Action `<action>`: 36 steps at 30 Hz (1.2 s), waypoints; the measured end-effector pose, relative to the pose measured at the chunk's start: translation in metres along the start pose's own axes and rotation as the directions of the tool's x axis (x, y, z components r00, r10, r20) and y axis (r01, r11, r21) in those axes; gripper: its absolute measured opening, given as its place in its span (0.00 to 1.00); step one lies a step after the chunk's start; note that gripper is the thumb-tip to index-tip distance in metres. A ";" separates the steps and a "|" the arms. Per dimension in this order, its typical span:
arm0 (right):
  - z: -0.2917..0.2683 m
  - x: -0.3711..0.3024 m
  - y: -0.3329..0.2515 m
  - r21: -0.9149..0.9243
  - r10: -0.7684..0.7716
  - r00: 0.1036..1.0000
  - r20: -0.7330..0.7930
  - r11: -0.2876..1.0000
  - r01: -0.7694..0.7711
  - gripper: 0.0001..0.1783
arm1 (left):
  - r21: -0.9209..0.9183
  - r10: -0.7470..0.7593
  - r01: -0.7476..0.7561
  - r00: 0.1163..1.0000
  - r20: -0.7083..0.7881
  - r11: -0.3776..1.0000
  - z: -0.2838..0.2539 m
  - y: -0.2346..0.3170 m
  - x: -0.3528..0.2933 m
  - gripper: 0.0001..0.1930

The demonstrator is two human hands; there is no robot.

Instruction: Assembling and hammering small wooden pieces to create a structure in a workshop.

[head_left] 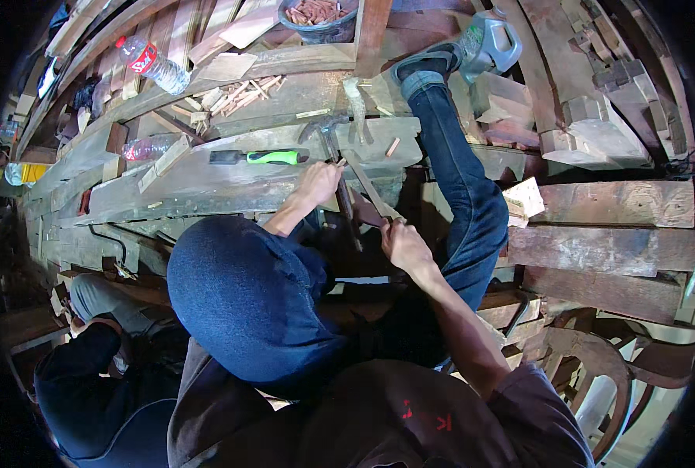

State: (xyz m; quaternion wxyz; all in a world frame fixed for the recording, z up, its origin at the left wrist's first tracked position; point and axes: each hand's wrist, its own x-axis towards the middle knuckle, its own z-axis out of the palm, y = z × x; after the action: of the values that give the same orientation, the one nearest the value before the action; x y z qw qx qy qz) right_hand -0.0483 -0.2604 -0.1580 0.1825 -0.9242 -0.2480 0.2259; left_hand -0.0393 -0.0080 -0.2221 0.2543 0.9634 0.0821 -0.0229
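Observation:
My right hand (pixel 406 246) is closed around the handle end of a long, flat-bladed knife (pixel 369 186), its blade slanting up and left. Its far end comes close to my left hand (pixel 318 184), whose fingers are pinched on a small stick of wood (pixel 341 163), mostly hidden by them. A hammer (pixel 328 140) lies beside my left hand, its head on the wooden beam (pixel 230 186) and its dark handle pointing toward me. Left of it on the beam rests a chisel (pixel 273 157) with a bright green handle. A short peg (pixel 392 147) lies right of the hammer.
Beyond the beam are a heap of wooden sticks (pixel 238 95), a red-labelled plastic bottle (pixel 154 65) and a bucket (pixel 320 33) of pegs. A plastic jug (pixel 491 45) stands by my foot. Thick planks (pixel 604 204) lie at right. Another person (pixel 106 382) sits at lower left.

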 end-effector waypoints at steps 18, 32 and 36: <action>0.051 0.074 0.026 -0.125 -0.042 0.988 -0.149 0.992 0.023 0.25 | -0.098 0.035 -0.008 0.960 0.279 0.995 -0.055 -0.003 -0.002 0.24; -0.004 0.070 -0.008 0.079 0.155 0.978 -0.141 0.986 -0.145 0.20 | -0.307 -0.101 0.211 0.936 0.337 0.928 -0.089 0.006 -0.022 0.27; -0.006 0.107 0.016 0.146 0.237 0.929 -0.284 0.968 -0.202 0.21 | -0.339 -0.030 0.123 0.963 0.267 0.933 -0.081 0.005 -0.019 0.26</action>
State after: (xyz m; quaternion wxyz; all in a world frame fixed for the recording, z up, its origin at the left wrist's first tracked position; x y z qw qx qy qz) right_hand 0.0441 -0.2169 -0.1956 0.2440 -0.9577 -0.0991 0.1162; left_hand -0.0566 0.0247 -0.1476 0.4303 0.8869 0.0891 -0.1425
